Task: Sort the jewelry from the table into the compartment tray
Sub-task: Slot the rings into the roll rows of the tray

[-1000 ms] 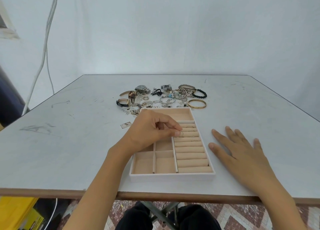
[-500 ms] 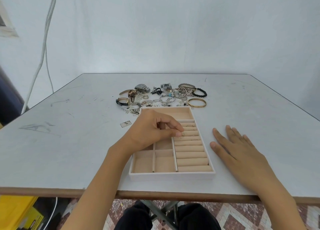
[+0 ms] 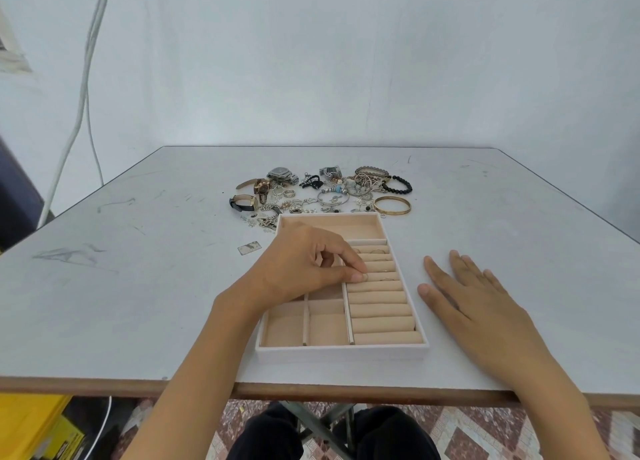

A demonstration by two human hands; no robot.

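We see the left hand (image 3: 304,265) curled over the compartment tray (image 3: 343,353), thumb and forefinger pinching a small ring (image 3: 365,278) at the padded ring rolls (image 3: 381,324) on the tray's right side. The right hand (image 3: 474,303) lies flat and relaxed on the table (image 3: 138,286) just beside the tray, holding nothing. The remaining jewelry (image 3: 325,192) sits heaped just beyond the tray's far edge, a gold bangle (image 3: 392,205) at its right end.

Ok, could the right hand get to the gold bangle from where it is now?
Probably yes. The right hand lies flat, holding nothing, right of the tray; only bare table lies between it and the gold bangle.
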